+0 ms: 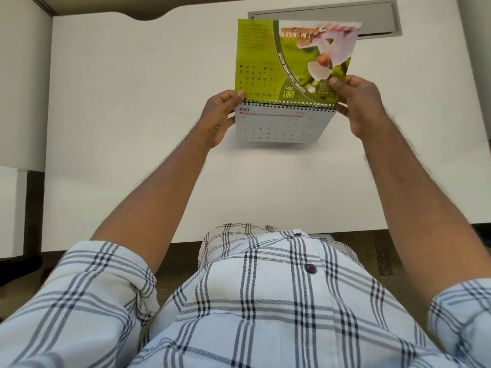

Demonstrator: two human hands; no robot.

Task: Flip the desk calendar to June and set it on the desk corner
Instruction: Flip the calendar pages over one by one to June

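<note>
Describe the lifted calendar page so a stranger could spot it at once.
Start at the white desk; above it two hands hold a spiral-bound calendar. The page stands up beyond the spiral: green, upside-down "MAY", unlike the white grid below.

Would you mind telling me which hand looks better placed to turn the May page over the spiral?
Probably the right hand: its thumb and fingers already pinch the raised green May page near the spiral. The left hand steadies the calendar's edge.
</note>
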